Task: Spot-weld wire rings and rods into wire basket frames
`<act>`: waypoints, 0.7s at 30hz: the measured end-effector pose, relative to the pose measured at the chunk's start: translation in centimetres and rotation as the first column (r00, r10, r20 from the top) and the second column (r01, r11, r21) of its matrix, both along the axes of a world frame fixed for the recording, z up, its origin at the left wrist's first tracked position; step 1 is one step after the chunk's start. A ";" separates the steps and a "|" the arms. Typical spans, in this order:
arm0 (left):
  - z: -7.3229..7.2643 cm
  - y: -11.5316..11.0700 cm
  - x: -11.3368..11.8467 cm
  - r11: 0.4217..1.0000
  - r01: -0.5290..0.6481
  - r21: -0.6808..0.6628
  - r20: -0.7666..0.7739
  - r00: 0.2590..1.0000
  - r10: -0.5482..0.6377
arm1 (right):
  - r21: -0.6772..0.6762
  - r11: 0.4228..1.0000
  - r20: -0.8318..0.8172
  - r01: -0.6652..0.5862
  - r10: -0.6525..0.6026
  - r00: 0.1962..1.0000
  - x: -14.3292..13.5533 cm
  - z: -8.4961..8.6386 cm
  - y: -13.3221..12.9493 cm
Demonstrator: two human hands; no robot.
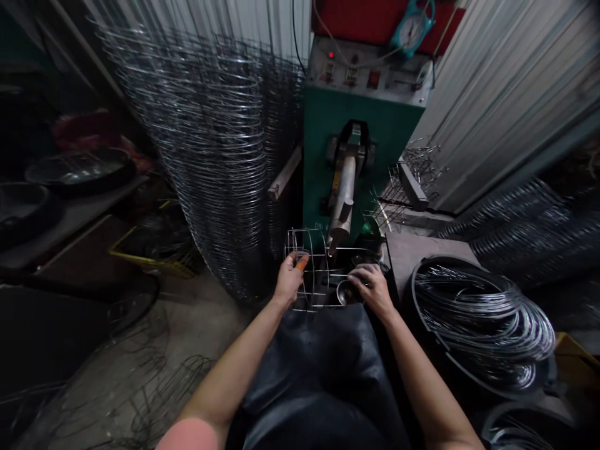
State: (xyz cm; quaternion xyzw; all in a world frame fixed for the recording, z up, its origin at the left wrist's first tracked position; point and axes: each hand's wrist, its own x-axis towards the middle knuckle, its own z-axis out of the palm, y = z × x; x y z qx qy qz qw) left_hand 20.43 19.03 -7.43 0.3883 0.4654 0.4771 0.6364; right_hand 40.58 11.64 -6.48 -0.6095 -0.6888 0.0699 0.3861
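A small wire frame (pixel 312 282) with curved hoops and straight cross wires lies in front of the green spot-welding machine (pixel 323 150). My left hand (pixel 289 279) grips its left part, with an orange cover on one finger. My right hand (pixel 370 286) is closed at the right, its fingertips on the end of a cross wire. Just above the frame is the pointed tip of the machine's metal arm (pixel 341 219). A small round metal cup (pixel 345 292) sits under my right fingers. Part of the frame's lower side is dark and hard to make out.
Tall stacks of wire hoops (pixel 225 125) stand at the left. A black tub (pixel 415 300) of wire rings is on the right. A yellow crate (pixel 154 265) stands on the left floor, near loose wire. A blue-green dial (pixel 412 30) hangs above the control panel (pixel 360 72).
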 end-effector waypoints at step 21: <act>0.4 0.3 0.5 0.991 0.067 -0.113 0.109 0.993 -0.054 | 0.066 0.998 0.086 0.019 -0.025 0.996 0.8 -1.2 3.1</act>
